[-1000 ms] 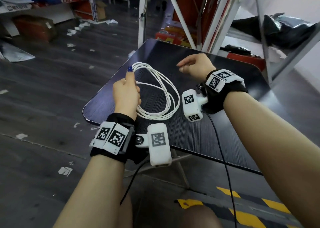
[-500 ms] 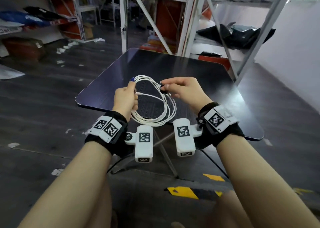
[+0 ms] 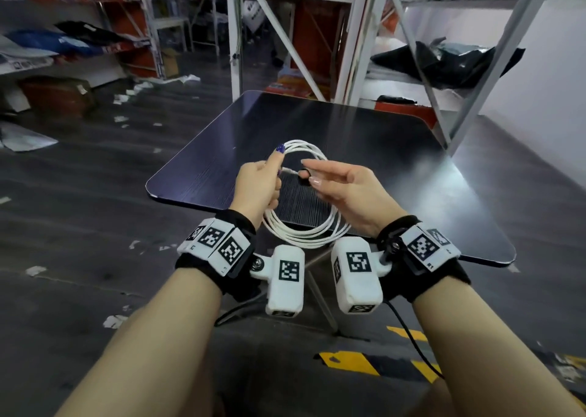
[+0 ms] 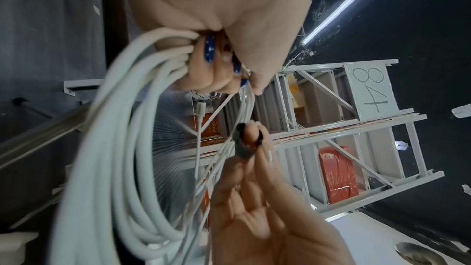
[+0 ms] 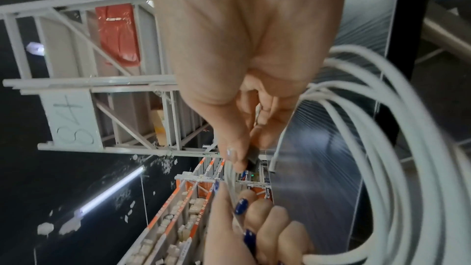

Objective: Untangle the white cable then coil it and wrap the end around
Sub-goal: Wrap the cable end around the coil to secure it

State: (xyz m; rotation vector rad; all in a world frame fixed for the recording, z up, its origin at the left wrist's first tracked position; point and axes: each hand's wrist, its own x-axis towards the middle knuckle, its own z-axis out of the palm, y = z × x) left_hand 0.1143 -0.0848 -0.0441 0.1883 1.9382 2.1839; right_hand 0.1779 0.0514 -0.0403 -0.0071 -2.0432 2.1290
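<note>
The white cable [image 3: 304,232] is wound into a coil of several loops, held in the air over the near edge of the dark table [image 3: 380,137]. My left hand [image 3: 272,175] grips the coil's left side, thumb up along the loops; its fingers [image 4: 201,67] curl round the bundle. The cable's white plug end [image 4: 200,106] sticks out loose inside the coil. My right hand [image 3: 309,172] pinches a small black strap [image 3: 303,174] between thumb and fingers, just right of the plug. The same strap [image 5: 252,156] shows in the right wrist view beside the coil [image 5: 382,128].
White metal shelving [image 3: 355,36] stands right behind the table, with black bags [image 3: 444,64] on a shelf at the right. Paper scraps [image 3: 126,96] litter the dark floor at the left. Yellow floor marking [image 3: 348,362] lies below my arms.
The coil has been lifted off the table and drawn toward me. My right hand came from behind the coil to its inner side and now pinches the black strap.
</note>
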